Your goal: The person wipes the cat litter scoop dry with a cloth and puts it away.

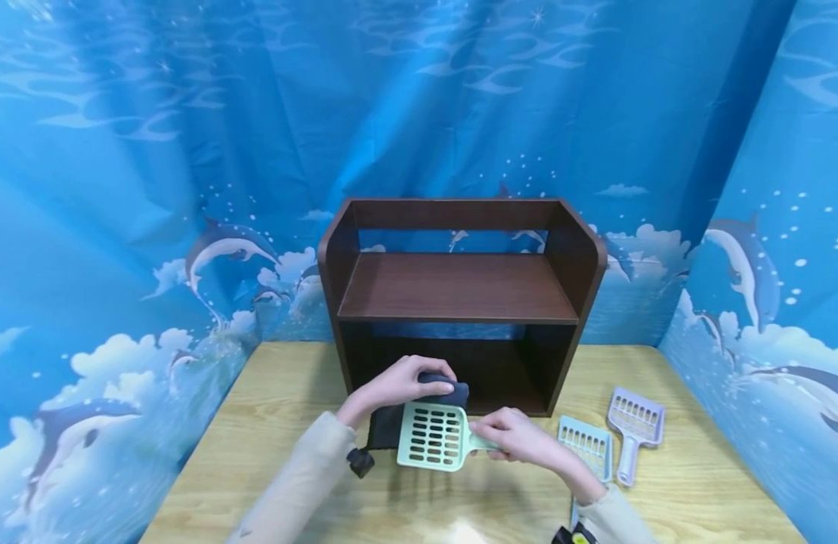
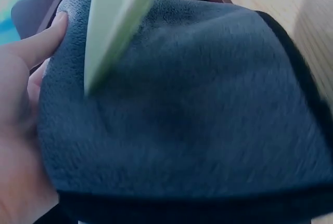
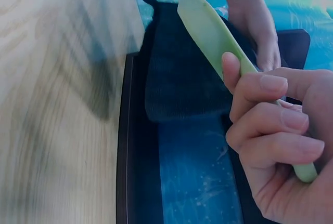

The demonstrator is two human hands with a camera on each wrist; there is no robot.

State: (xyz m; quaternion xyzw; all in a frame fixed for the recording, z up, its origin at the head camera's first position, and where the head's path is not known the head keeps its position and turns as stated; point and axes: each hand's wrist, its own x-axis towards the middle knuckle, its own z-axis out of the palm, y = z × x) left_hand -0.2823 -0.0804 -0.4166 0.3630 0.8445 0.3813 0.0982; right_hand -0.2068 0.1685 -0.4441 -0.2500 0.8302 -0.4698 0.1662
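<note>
My right hand [image 1: 517,434] grips the handle of a pale green slotted litter scoop [image 1: 432,437], its fingers curled round it in the right wrist view. My left hand [image 1: 415,379] holds a dark grey fleecy cloth [image 1: 454,393] at the far edge of the scoop's head. In the left wrist view the cloth [image 2: 197,94] spreads wide with a black border, and the green scoop [image 2: 112,31] stands edge-on against it. Part of the cloth hangs down behind the scoop, left of its head.
A dark brown two-tier shelf [image 1: 459,291] stands behind the hands on the wooden table [image 1: 269,408]. To the right lie a light blue scoop [image 1: 598,446], partly under my right forearm, and a lilac scoop [image 1: 638,419]. A blue dolphin-print curtain [image 1: 419,113] surrounds the table.
</note>
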